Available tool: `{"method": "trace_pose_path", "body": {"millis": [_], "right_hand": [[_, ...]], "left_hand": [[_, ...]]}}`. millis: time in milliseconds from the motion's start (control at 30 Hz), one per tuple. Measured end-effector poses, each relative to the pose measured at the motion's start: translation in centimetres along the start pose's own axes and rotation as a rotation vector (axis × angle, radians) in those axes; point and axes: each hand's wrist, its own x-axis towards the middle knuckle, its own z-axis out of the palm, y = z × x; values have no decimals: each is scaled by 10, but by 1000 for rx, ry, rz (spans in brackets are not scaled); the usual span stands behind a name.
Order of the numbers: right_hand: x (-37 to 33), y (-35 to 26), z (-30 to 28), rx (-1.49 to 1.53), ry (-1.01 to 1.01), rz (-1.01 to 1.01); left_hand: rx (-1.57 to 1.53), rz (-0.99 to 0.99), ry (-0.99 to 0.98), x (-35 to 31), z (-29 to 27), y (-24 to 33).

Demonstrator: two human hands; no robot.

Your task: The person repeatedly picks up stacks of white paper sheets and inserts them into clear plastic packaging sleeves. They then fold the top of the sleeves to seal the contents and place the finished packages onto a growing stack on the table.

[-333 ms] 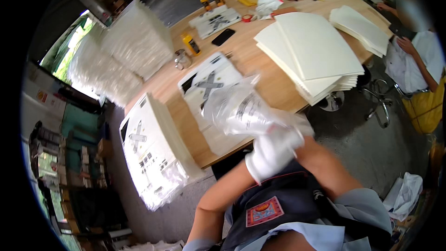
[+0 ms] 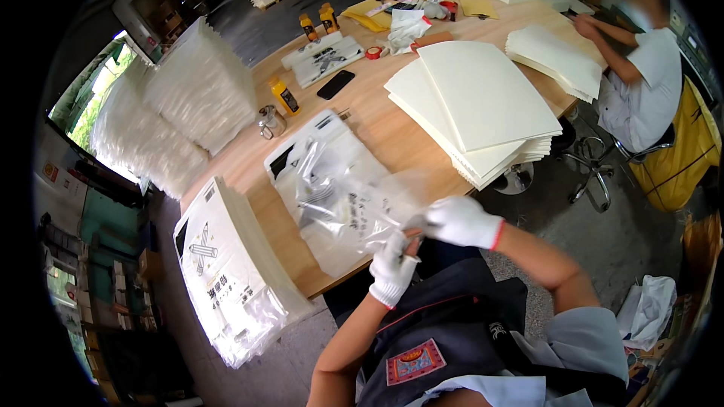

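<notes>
Just past the table's near edge, both my hands wear white gloves and grip the open end of a clear printed plastic bag (image 2: pixel 348 200). My left hand (image 2: pixel 394 264) is closed on the bag's near edge, thumb and fingertips pinched. Beside it, my right hand (image 2: pixel 461 222) is closed at the bag's right corner; its fingertips are slightly blurred. The bag looks limp and crumpled. It lies partly over a pile of flat white printed bags (image 2: pixel 332 136) with pencil drawings. To the left stands a thick stack of packed paper pads (image 2: pixel 215 271) in printed bags.
White paper sheets (image 2: pixel 490 94) are stacked at the right, with a smaller stack (image 2: pixel 554 60) behind. A phone (image 2: pixel 335 84), an orange bottle (image 2: pixel 284 96) and a glass jar (image 2: pixel 271 122) stand beyond the bags. Wrapped bundles (image 2: pixel 200 90) sit at far left. A co-worker (image 2: pixel 641 75) sits at right.
My hands have moved apart; the right one has shifted outward from beside the left. The plastic bag, puffed and raised before, is now lower and flatter. The view has shifted slightly.
</notes>
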Motion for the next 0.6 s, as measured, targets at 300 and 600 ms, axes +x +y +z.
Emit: {"method": "trace_pose_path", "body": {"millis": [300, 600], "right_hand": [[-16, 109, -73, -469, 520, 77], [-8, 122, -94, -702, 642, -215]], "left_hand": [[-143, -87, -114, 2, 13, -18], [-549, -275, -467, 73, 24, 15]]}}
